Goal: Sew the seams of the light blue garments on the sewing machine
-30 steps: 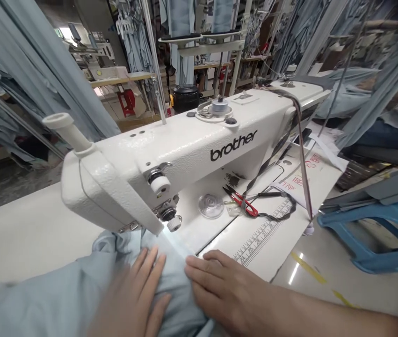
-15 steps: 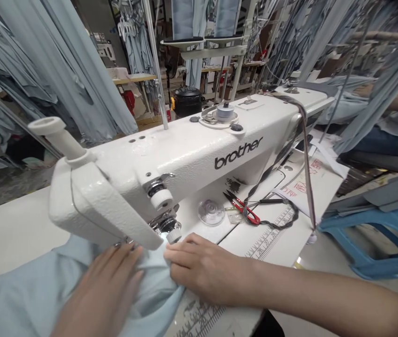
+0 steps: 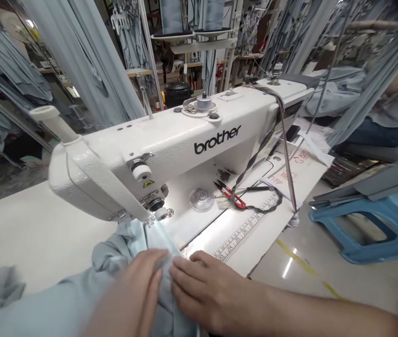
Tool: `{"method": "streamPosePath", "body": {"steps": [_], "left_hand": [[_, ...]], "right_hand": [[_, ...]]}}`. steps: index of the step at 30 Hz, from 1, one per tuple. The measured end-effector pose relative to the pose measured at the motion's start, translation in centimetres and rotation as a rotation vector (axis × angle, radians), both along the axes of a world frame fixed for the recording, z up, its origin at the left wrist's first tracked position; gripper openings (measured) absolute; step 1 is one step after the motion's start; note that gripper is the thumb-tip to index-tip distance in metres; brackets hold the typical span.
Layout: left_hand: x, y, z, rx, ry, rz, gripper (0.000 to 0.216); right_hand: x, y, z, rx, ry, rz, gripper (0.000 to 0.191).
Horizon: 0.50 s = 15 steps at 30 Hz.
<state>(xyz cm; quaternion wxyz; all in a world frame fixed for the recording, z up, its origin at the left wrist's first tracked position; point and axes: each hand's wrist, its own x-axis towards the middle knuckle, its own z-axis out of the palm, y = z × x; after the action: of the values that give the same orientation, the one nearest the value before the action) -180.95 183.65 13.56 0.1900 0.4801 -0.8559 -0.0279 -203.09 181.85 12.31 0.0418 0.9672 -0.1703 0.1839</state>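
Note:
Light blue fabric (image 3: pixel 162 238) runs from under the needle end of a white sewing machine (image 3: pixel 139 135) towards me, with folds bunched on its left. My left hand (image 3: pixel 132 290), partly blurred, lies on the fabric just in front of the needle area, its fingers bent and pressed together on the cloth. Beside it, my right hand (image 3: pixel 207 290) grips the fabric's right edge with curled fingers. The two hands are close together but apart. Cloth below the hands is partly hidden by them.
Red-handled thread snips (image 3: pixel 232 194), a clear plastic disc (image 3: pixel 201 200) and a dark twisted cord (image 3: pixel 272 208) lie on the table right of the needle. A blue stool (image 3: pixel 370 234) stands at the right. Another person (image 3: pixel 384 112) sits beyond. Fabric hangs at the back left.
Both hands have moved from beside the needle back towards me. The fabric near the needle now lies straighter and shows more. The view has shifted slightly.

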Motion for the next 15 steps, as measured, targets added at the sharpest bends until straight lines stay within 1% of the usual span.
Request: {"method": "streamPosePath", "body": {"steps": [2, 5, 7, 10, 12, 15], "left_hand": [[-0.4, -0.8, -0.7, -0.134, -0.122, -0.015, 0.037], [0.4, -0.8, -1.9, -0.302, -0.284, -0.073, 0.045], [1.3, -0.4, -2.4, -0.342, -0.336, -0.147, 0.046], [2.1, -0.1, -2.5, -0.374, -0.383, -0.238, 0.044], [2.4, -0.3, -2.4, -0.389, -0.396, -0.253, 0.042], [2.6, -0.8, -2.2, -0.394, -0.428, -0.233, 0.042]], "right_hand": [[-0.6, 1.0, -0.1, -0.014, 0.009, -0.037, 0.033], [-1.5, 1.6, 0.2, 0.011, 0.042, -0.073, 0.035], [-1.8, 1.6, 0.5, 0.015, 0.035, -0.095, 0.037], [-2.0, 1.3, 0.6, 0.015, 0.021, -0.1, 0.04], [-2.0, 1.1, 0.6, 0.016, 0.032, -0.093, 0.04], [-1.7, 0.3, 0.5, 0.022, 0.051, -0.075, 0.04]]}}
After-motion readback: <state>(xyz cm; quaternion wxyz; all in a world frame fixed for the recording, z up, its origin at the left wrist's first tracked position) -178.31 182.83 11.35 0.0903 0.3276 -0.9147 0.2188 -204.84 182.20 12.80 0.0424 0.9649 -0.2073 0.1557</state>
